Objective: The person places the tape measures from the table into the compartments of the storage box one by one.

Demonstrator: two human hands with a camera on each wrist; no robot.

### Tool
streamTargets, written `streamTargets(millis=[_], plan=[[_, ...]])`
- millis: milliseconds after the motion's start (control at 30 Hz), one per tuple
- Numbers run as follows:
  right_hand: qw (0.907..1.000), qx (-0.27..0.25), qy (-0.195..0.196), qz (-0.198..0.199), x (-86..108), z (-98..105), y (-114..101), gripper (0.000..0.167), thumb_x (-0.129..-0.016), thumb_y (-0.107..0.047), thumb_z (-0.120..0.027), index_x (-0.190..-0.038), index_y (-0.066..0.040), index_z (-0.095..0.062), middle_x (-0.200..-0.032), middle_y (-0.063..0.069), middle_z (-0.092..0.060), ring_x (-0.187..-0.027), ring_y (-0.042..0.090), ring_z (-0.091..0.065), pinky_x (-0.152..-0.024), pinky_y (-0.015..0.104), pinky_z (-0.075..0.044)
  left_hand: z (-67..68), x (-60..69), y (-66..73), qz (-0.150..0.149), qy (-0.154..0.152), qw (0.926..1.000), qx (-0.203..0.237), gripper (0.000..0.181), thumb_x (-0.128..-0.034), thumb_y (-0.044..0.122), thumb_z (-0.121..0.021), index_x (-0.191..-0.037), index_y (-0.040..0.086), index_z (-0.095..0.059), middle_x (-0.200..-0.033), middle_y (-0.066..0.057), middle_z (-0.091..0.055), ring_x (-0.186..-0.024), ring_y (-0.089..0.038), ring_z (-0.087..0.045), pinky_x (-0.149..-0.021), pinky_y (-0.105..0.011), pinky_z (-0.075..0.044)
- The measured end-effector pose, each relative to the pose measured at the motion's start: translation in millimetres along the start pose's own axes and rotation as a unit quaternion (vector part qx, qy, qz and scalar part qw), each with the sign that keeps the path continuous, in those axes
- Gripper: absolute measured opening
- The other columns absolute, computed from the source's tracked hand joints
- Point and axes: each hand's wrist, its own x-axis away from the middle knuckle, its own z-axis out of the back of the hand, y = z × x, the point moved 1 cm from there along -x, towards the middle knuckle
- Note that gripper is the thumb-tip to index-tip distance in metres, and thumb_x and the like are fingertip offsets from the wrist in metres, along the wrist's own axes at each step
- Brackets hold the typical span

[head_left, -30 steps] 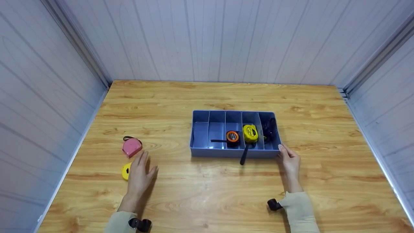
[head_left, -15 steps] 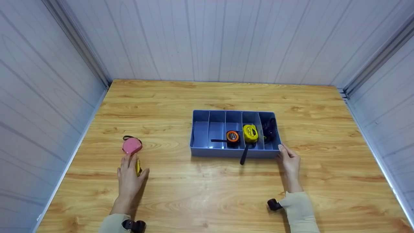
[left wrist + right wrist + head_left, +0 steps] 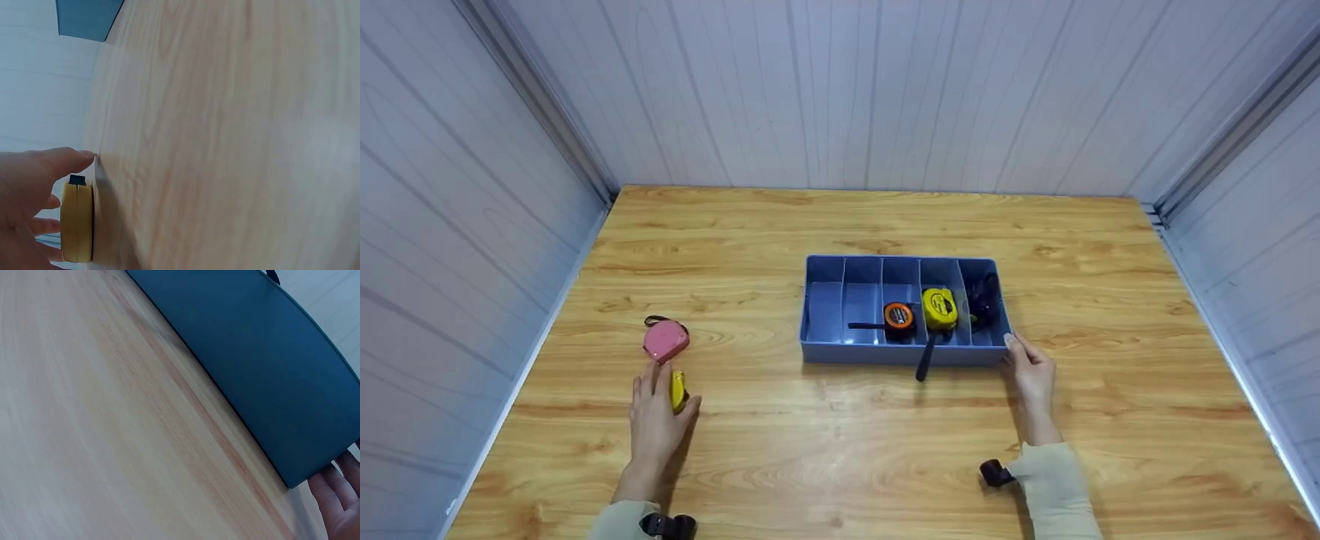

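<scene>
In the head view, my left hand (image 3: 654, 424) is over a yellow tape measure (image 3: 679, 391), covering part of it. The left wrist view shows that yellow tape measure (image 3: 77, 222) flat on the table between thumb and fingers, the thumb standing apart from it. Just beyond the fingertips lies a pink tape measure (image 3: 665, 340) with a black strap. My right hand (image 3: 1033, 386) grips the near right corner of a blue-grey divided box (image 3: 900, 355), thumb on the rim and fingers along the outer side.
Inside the box, an orange-and-black tape measure (image 3: 899, 319) sits in the middle compartment. A larger yellow tape measure (image 3: 939, 309) is to its right, its black strap hanging over the front. Dark items (image 3: 984, 300) fill the rightmost compartment. Panel walls (image 3: 840, 90) enclose the table.
My left hand has moved left and slightly toward me, so the yellow tape measure now shows on its thumb side. My right hand and the box have stayed in place.
</scene>
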Motion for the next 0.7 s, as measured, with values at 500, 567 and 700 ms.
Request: streamTargets(millis=[500,567,700], plan=[[0.9998,-0.015,0.009,0.000,-0.6,-0.3,4.6,0.013,-0.079,-0.016,-0.066,-0.085,-0.028,-0.067,-0.085,-0.012,-0.064,-0.078,0.005,-0.061,-0.069,0.026,-0.051,-1.5,3.6,-2.8,-0.019,0.045,0.9987,0.013,0.057,-0.0780,0.006,-0.064,-0.126,-0.011,-0.040,-0.125,-0.030,-0.036,-0.115,-0.040,-0.032,-0.093,-0.052,-0.030],[0.9999,-0.013,0.009,-0.001,-0.1,-0.2,4.5,0.012,-0.079,-0.017,-0.067,-0.088,-0.025,-0.068,-0.087,-0.011,-0.064,-0.079,0.005,-0.061,-0.070,0.026,-0.050,-0.9,3.7,-2.8,-0.015,0.046,0.9987,0.016,0.056,-0.0786,0.006,-0.064,-0.126,-0.010,-0.040,-0.123,-0.030,-0.037,-0.114,-0.040,-0.034,-0.093,-0.052,-0.030],[0.9999,0.006,0.011,-0.008,0.4,-0.3,3.1,0.015,-0.079,-0.023,-0.067,-0.094,-0.023,-0.066,-0.100,-0.007,-0.062,-0.085,0.005,-0.060,-0.075,0.027,-0.049,-0.1,3.1,-2.2,-0.008,0.046,0.9987,0.021,0.055,-0.0788,0.007,-0.064,-0.126,-0.010,-0.041,-0.120,-0.028,-0.039,-0.111,-0.039,-0.036,-0.092,-0.051,-0.032]])
